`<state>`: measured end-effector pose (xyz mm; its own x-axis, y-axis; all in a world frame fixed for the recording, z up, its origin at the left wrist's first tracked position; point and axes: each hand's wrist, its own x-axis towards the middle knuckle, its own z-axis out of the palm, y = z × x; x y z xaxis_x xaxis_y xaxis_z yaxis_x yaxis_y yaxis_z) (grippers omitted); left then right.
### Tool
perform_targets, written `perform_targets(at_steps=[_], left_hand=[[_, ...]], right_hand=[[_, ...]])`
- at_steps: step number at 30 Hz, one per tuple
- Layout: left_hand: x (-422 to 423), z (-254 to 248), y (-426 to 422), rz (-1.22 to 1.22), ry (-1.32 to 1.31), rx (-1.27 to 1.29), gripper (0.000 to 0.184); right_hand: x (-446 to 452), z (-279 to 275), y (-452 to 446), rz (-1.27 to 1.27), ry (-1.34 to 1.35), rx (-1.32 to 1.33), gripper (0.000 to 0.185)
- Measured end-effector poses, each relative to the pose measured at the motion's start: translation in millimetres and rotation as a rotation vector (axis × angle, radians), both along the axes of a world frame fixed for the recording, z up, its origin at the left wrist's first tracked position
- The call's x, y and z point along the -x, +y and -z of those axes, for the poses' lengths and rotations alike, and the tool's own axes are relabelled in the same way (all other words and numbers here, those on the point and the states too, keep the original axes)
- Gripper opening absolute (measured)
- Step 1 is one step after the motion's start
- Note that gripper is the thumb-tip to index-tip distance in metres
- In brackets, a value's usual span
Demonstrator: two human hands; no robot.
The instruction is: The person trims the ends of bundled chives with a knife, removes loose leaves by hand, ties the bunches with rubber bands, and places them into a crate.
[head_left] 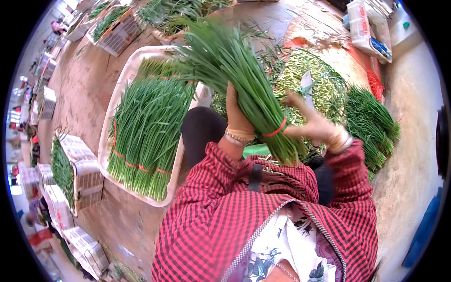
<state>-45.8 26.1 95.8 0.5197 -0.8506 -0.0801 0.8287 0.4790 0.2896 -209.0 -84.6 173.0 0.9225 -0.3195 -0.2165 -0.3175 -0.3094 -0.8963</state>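
Observation:
A thick bunch of garlic chives [253,80] slants across the space before me, its leaf tips up to the left and its pale cut stems down to the right. My left hand [238,116] is wrapped round its middle from the left, fingers partly hidden behind the leaves. An orange-red band [276,129] circles the bunch near the stem end. Beside that band is my right hand [314,123], fingers spread, fingertips at or very near the stems. In a white plastic tray [104,162] to the left lie several banded bunches of chives [150,113].
A heap of pale trimmings [298,61] lies ahead, with a knife blade [307,85] standing up there. More chive bunches [369,120] are at the right. Crates of greens [87,174] stand along the left, and a white basket [369,30] is at the upper right.

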Motion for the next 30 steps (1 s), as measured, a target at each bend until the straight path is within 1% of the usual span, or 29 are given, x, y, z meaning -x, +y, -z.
perform_targets(at_steps=[1,2,3,4,5,6,7,8,9,11,12,14,17,22,28,29,30], left_hand=[[-1.2,1.2,-0.3,-0.065,0.038,0.061,0.052],[-1.9,-6.1,3.8,0.007,0.065,0.219,0.05],[-4.7,-12.5,7.5,-0.006,0.061,0.215,0.05],[-8.0,-18.8,11.0,-0.023,0.04,0.172,0.051],[-12.7,-21.1,15.5,-0.041,0.022,0.126,0.051],[-29.6,-3.7,12.2,-0.1,0.043,0.184,0.057],[-41.2,2.3,14.6,-0.116,0.047,0.206,0.057],[-48.6,1.0,18.1,-0.121,0.052,0.218,0.057],[-52.2,0.3,20.8,-0.115,0.064,0.233,0.058],[-51.8,-9.9,31.1,-0.093,0.087,0.247,0.058],[-47.0,-14.8,33.7,-0.088,0.104,0.252,0.058],[-39.2,-22.5,40.0,-0.068,0.129,0.254,0.059],[-33.5,-28.5,43.4,-0.058,0.151,0.267,0.059],[-31.5,-31.5,49.4,-0.061,0.167,0.285,0.06],[-40.5,-40.0,54.2,-0.107,0.161,0.26,0.061],[-46.0,-38.7,53.7,-0.132,0.139,0.231,0.061],[-50.3,-38.6,53.6,-0.157,0.127,0.194,0.062]], right_hand=[[-3.5,32.5,11.9,-0.138,-0.098,-0.004,0.092],[-5.4,38.2,28.5,-0.073,-0.081,-0.132,0.089],[-6.6,41.8,39.2,-0.005,-0.064,-0.254,0.086],[-5.1,45.3,38.7,-0.016,-0.029,-0.133,0.085],[-3.3,41.1,35.0,-0.029,-0.029,-0.136,0.085],[1.0,31.0,31.0,-0.056,0.071,0.084,0.083],[5.4,20.6,27.7,-0.086,0.172,0.304,0.081],[8.2,10.4,24.4,-0.094,0.205,0.512,0.08],[13.9,11.6,18.2,-0.114,0.191,0.76,0.079],[21.1,10.0,7.7,-0.098,0.287,0.922,0.08],[22.8,7.1,6.3,-0.11,0.289,0.922,0.08],[26.2,0.7,5.2,-0.074,0.336,1.042,0.082],[31.5,0.2,1.5,-0.088,0.297,1.059,0.083],[31.7,11.7,-2.7,-0.078,0.347,1.025,0.082],[37.2,26.7,-10.5,-0.008,0.073,1.02,0.081],[37.1,24.8,-13.5,-0.013,0.07,1.021,0.081],[38.4,21.1,-18.9,-0.024,0.084,1.087,0.081]])
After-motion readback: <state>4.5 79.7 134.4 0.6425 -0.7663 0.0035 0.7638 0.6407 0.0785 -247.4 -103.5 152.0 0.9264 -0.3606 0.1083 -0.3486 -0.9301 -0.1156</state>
